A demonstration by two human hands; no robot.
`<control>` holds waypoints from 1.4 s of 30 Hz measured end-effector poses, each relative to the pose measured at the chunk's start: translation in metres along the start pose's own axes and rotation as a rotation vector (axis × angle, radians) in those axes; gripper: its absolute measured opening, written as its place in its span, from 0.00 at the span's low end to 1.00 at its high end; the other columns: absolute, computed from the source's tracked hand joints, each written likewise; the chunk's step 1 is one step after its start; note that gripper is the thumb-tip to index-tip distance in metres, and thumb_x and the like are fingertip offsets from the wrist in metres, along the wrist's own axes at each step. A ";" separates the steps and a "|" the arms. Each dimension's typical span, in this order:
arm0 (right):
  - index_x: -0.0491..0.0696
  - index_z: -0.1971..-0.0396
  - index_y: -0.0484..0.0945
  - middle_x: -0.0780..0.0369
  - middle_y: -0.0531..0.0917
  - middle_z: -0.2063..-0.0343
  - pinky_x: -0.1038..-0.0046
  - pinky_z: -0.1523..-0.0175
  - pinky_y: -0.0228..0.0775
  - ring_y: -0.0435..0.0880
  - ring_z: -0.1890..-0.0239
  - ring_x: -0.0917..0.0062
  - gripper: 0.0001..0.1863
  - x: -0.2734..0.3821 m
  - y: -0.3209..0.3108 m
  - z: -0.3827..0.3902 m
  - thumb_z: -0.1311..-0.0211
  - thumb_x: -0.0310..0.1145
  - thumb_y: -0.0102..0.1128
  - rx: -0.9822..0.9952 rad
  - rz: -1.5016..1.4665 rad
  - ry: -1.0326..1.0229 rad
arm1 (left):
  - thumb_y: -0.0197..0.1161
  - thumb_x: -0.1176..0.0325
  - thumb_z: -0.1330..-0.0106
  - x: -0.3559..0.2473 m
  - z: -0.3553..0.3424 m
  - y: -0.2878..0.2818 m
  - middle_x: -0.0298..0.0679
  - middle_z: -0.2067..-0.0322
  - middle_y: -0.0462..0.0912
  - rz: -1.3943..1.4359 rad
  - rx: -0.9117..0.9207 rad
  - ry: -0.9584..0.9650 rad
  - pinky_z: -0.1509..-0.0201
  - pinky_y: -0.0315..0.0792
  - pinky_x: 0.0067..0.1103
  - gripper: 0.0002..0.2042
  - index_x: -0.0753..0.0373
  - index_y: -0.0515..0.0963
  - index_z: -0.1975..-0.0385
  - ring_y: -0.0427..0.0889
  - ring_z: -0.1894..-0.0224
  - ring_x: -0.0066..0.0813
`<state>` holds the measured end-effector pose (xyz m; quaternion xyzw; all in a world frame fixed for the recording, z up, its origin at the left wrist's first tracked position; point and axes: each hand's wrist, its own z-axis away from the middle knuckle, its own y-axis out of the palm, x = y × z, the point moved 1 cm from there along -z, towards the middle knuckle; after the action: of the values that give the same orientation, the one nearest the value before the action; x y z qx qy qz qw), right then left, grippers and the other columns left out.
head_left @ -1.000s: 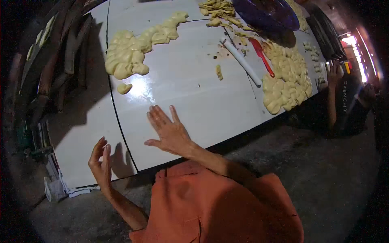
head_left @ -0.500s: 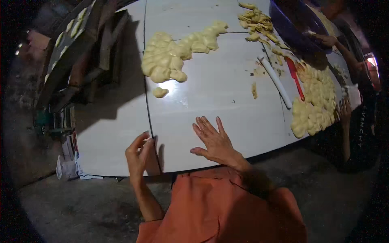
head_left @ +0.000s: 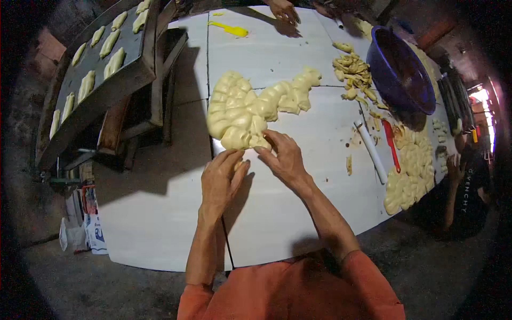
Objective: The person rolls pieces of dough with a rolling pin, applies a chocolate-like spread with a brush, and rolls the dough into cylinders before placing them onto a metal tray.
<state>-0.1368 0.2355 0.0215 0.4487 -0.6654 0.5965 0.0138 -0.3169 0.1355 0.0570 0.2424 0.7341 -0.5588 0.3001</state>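
Note:
A cluster of pale yellow dough pieces (head_left: 234, 109) lies on the white tabletop (head_left: 298, 213), several lumps pressed against each other. At its near edge my right hand (head_left: 285, 162) has thumb and fingers closed on a dough piece (head_left: 260, 142). Just left of it, my left hand (head_left: 220, 181) curls its fingers down at the table. A bit of pale dough (head_left: 238, 164) shows between its thumb and fingers; the rest of that piece is hidden under the hand.
At left, a metal tray (head_left: 125, 40) of shaped dough rests on stacked trays. A purple bowl (head_left: 376, 64), filled strips (head_left: 354, 69), a white rod (head_left: 370, 152), a red tool (head_left: 391, 144) and more dough (head_left: 408, 176) lie right. A yellow scraper (head_left: 229, 29) and another person's hand (head_left: 285, 12) are far.
Both my hands have moved forward from the near table to the dough cluster and closed on dough. The view has shifted, bringing the yellow scraper and a far person's hand into sight.

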 end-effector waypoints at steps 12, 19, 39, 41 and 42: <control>0.41 0.50 0.82 0.51 0.85 0.55 0.56 0.45 0.75 0.84 0.50 0.55 0.29 -0.098 -0.055 -0.065 0.35 0.53 0.64 -0.150 0.210 0.547 | 0.69 0.63 0.33 -0.002 -0.041 0.013 0.40 0.54 0.87 -0.004 -0.024 0.088 0.54 0.74 0.35 0.11 0.62 0.85 0.57 0.85 0.55 0.42; 0.43 0.55 0.79 0.53 0.82 0.56 0.57 0.52 0.74 0.83 0.56 0.57 0.19 -0.103 -0.059 -0.061 0.36 0.43 0.65 -0.191 0.004 0.548 | 0.69 0.64 0.33 -0.032 -0.087 0.035 0.48 0.48 0.84 -0.062 0.073 0.121 0.40 0.75 0.38 0.13 0.61 0.85 0.52 0.83 0.46 0.48; 0.38 0.61 0.81 0.53 0.83 0.73 0.67 0.63 0.76 0.84 0.71 0.68 0.13 -0.063 -0.121 -0.011 0.44 0.30 0.61 0.256 -0.309 0.450 | 0.68 0.62 0.39 -0.009 -0.151 0.109 0.48 0.38 0.76 -0.351 -0.012 0.134 0.38 0.64 0.43 0.20 0.53 0.80 0.46 0.69 0.31 0.46; 0.39 0.61 0.81 0.55 0.82 0.74 0.68 0.63 0.76 0.83 0.72 0.70 0.12 -0.050 -0.140 0.015 0.44 0.28 0.61 0.252 -0.376 0.498 | 0.67 0.62 0.39 -0.012 -0.148 0.107 0.48 0.38 0.76 -0.370 -0.015 0.106 0.37 0.63 0.44 0.20 0.54 0.80 0.46 0.69 0.31 0.46; 0.40 0.62 0.81 0.57 0.82 0.75 0.70 0.64 0.76 0.83 0.72 0.73 0.11 -0.045 -0.147 0.026 0.45 0.26 0.62 0.237 -0.447 0.542 | 0.67 0.62 0.39 -0.015 -0.147 0.105 0.48 0.38 0.76 -0.394 -0.021 0.087 0.36 0.63 0.44 0.20 0.54 0.80 0.46 0.69 0.31 0.46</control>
<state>-0.0062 0.2578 0.1040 0.4071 -0.4495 0.7488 0.2673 -0.2590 0.3045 0.0258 0.1149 0.7852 -0.5882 0.1557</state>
